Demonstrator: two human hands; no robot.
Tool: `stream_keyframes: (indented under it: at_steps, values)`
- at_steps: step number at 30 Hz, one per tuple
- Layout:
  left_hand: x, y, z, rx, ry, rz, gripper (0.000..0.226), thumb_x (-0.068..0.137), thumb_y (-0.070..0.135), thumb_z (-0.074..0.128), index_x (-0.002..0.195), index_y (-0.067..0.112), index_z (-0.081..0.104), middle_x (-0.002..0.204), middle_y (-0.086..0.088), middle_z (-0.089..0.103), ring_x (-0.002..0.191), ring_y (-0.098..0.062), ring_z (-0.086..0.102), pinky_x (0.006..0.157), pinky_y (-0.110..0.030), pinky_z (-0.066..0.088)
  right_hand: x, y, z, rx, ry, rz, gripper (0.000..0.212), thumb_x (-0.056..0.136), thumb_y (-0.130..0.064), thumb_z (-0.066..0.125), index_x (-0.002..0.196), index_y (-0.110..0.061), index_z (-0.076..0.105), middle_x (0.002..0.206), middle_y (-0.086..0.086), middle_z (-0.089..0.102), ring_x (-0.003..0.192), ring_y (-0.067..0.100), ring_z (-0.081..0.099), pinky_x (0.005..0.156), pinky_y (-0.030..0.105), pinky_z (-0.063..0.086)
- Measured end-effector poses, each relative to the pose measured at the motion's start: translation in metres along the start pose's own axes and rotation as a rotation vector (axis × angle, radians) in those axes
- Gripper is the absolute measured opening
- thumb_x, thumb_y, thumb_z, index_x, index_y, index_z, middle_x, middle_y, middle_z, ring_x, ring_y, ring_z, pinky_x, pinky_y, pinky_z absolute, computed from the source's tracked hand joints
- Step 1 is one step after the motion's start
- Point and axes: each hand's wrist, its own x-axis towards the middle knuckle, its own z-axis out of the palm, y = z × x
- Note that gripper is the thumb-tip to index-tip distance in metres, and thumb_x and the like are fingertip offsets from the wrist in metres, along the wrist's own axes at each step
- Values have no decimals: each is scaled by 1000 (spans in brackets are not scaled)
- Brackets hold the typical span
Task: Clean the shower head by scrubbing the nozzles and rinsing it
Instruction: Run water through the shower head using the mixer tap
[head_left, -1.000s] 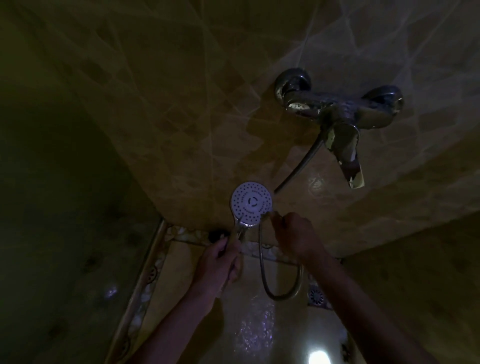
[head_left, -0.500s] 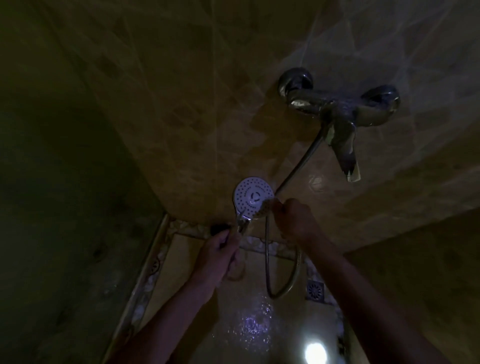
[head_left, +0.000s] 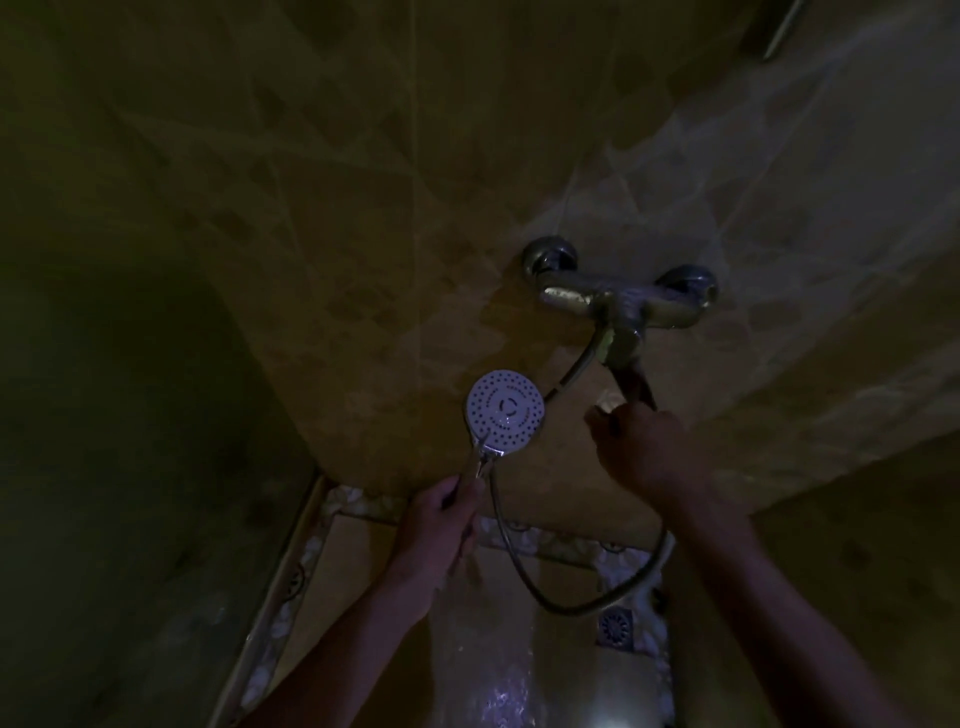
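The round white shower head (head_left: 505, 407) faces me, its nozzle face dotted with dark holes. My left hand (head_left: 441, 522) grips its chrome handle from below. A metal hose (head_left: 524, 574) loops down from the handle and rises to the wall faucet (head_left: 618, 304). My right hand (head_left: 641, 447) is up at the faucet's lever (head_left: 636, 387), fingers curled at its lower end; the dim light hides whether they grip it. No water comes from the head.
Brown marble-look tiles cover the wall behind the faucet. The wet floor (head_left: 493, 675) glints below, with a patterned border strip and a small square drain (head_left: 614, 627) at the right. A dark wall closes the left side.
My right hand left the edge of the shower head and rose right to the faucet lever. The view tilted up, so the faucet sits lower in frame. My left hand kept its hold.
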Motion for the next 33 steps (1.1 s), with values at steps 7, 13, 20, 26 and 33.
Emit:
stream_keyframes:
  at_steps: [7,13,20,26,33]
  values:
    - [-10,33,0,-45,8,-7,26,95,27,54,74,13,57,54,-3,48,38,-11,36,40,-21,24,20,4,-12,-81,-147,68,41,96,-40,48,101,-3,65,108,21,66,98,36,63,71,29,41]
    - [-24,63,3,-56,-52,11,24,94,32,55,80,13,61,60,-5,51,43,-13,41,41,-23,28,5,7,-31,-66,-180,25,39,98,-40,44,124,-14,58,109,18,68,100,35,62,68,26,34]
    - [-60,108,15,-2,-62,46,33,95,35,52,74,10,54,60,-6,49,42,-14,41,38,-22,31,-22,1,-90,74,-33,-44,26,93,-35,56,75,-17,64,79,13,70,82,32,67,62,27,35]
    - [-98,151,24,36,-30,105,38,95,35,52,67,10,54,51,-5,49,38,-13,40,34,-18,29,-53,-3,-143,279,-25,-125,32,94,-26,58,64,-16,55,51,-7,57,50,9,53,48,24,35]
    - [-131,194,31,-139,-71,207,31,94,19,54,72,26,75,74,-7,64,71,-21,57,71,-33,43,-99,-17,-197,738,19,-132,20,99,-13,48,81,-11,58,66,3,57,52,12,48,51,27,39]
